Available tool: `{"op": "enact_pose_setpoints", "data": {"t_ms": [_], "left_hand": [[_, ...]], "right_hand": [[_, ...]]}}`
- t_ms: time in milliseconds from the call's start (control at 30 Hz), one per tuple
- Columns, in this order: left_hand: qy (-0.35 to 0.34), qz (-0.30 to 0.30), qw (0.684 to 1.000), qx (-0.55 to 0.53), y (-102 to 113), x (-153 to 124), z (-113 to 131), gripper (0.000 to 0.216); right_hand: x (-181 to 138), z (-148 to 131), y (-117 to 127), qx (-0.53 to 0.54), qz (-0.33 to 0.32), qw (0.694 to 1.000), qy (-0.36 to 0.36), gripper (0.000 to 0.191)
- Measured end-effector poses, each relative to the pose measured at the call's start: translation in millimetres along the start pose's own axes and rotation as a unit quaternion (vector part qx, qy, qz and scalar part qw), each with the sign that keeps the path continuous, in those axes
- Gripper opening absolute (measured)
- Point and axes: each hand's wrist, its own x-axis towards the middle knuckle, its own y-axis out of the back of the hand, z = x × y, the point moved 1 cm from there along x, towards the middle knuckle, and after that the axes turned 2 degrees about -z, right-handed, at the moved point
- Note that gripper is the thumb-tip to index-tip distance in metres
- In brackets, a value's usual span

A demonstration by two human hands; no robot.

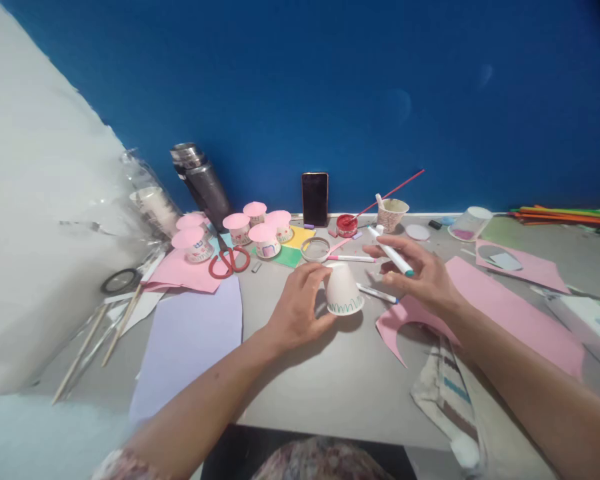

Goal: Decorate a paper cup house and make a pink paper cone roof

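My left hand (pixel 305 300) grips the side of a white paper cup (pixel 344 283) turned upside down. Green zigzag marks run along the cup's rim, at its lower edge. To the right, my right hand (pixel 415 270) holds a white marker pen (pixel 393 252) with a teal end, between thumb and fingers. The marker is tilted and apart from the cup. On the table between the hands lies another marker (pixel 377 293) with a blue end. A pink-ended marker (pixel 353 258) lies behind the cup, beside a clear tape roll (pixel 315 249).
Several decorated cups with pink paper tops (pixel 265 233) stand at the left, near red-handled scissors (pixel 229 262) and a dark flask (pixel 200 180). A phone (pixel 315 199) leans on the blue wall. Pink paper (pixel 520 317), lilac paper (pixel 190 347) and a cloth (pixel 445 393) lie around.
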Motion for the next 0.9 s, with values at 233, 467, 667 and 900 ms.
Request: {"op": "enact_pose_setpoints", "data": {"t_ms": [233, 467, 667, 900], "left_hand": [[-0.103, -0.008, 0.974, 0.201, -13, -5, -4, 0.066], [-0.008, -0.034, 0.999, 0.03, 10, 5, -12, 0.059], [0.261, -0.086, 0.96, 0.046, 35, 18, -40, 0.016], [0.235, -0.239, 0.939, 0.074, 21, 9, -29, 0.02]], "right_hand": [[0, -2, -3, -0.034, 0.025, 0.999, -0.018, 0.045], [-1, -7, -2, -0.023, 0.045, 0.998, -0.031, 0.03], [3, -4, 3, 0.006, 0.102, 0.994, -0.028, 0.037], [5, -6, 3, -0.003, 0.106, 0.993, -0.042, 0.041]]}}
